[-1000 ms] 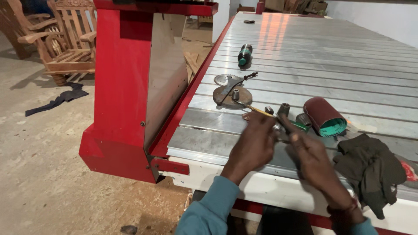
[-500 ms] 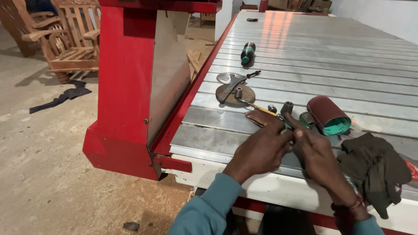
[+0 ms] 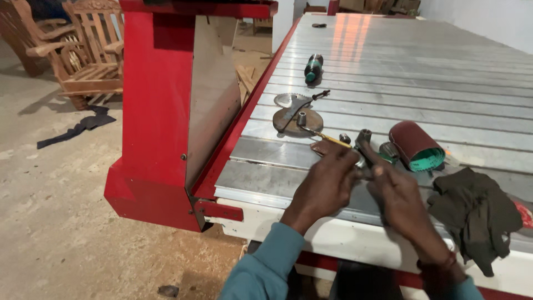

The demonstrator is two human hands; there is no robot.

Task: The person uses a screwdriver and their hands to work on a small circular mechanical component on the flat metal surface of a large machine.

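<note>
My left hand (image 3: 325,186) and my right hand (image 3: 401,203) meet over the near edge of a slotted metal machine bed (image 3: 388,61). Together they grip a dark metal tool (image 3: 363,143) whose head sticks up between the fingers; its lower part is hidden by my hands. A thin yellow-handled tool (image 3: 327,137) lies just beyond my left hand. Beside my right hand rests a roll of red-brown sandpaper (image 3: 415,145) with a green inside.
A round metal disc (image 3: 297,119) with a wrench across it lies further out, with a green-and-black tool (image 3: 313,68) beyond. A dark cloth (image 3: 474,214) sits at the right. The machine's red side frame (image 3: 155,111) stands left, wooden chairs (image 3: 83,55) behind it.
My hands stay together on the dark tool. The view has shifted slightly, so the bed and the things on it sit a little further right and up.
</note>
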